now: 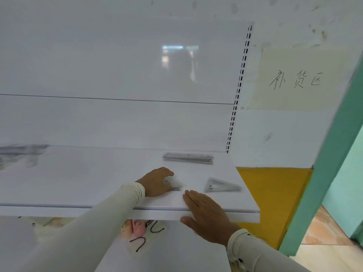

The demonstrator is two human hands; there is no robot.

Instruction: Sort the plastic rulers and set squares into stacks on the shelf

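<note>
On the white shelf (78, 183), my left hand (156, 182) curls its fingers over a small clear plastic piece (175, 183), partly hidden beneath them. My right hand (206, 214) lies flat with straight fingers on the shelf's front edge, thumb below the lip, holding nothing. A stack of clear set squares (221, 186) sits to the right of both hands. A stack of clear straight rulers (188, 158) lies farther back near the rear panel.
The shelf's right end (253, 205) stops just past the set squares, with a yellow and white wall beyond. A slotted upright (238, 91) runs up the back right. A handwritten paper sign (296, 80) hangs on the wall. A lower shelf holds a pink item (137, 228).
</note>
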